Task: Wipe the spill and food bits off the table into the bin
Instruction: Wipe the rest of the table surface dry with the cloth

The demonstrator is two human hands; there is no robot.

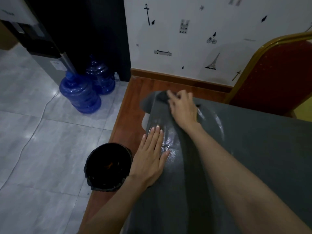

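The grey table [253, 157] fills the lower right of the head view. Wet, shiny streaks [168, 146] run along its left edge and curve across the far part. My left hand [150, 156] lies flat on the table at that edge, fingers spread, holding nothing. At the far corner my right hand [183, 107] grips a dark grey cloth [152, 102] that hangs partly over the corner. A small dark bit [198, 105] lies just right of that hand. The bin [108, 166], round with a black liner, stands on the floor directly left of my left hand.
A red chair with a gold frame [278, 73] stands behind the table on the right. Two blue water jugs [79, 93] sit on the tiled floor by a water dispenser [42, 39]. A reddish wooden floor strip [140, 92] runs along the papered wall.
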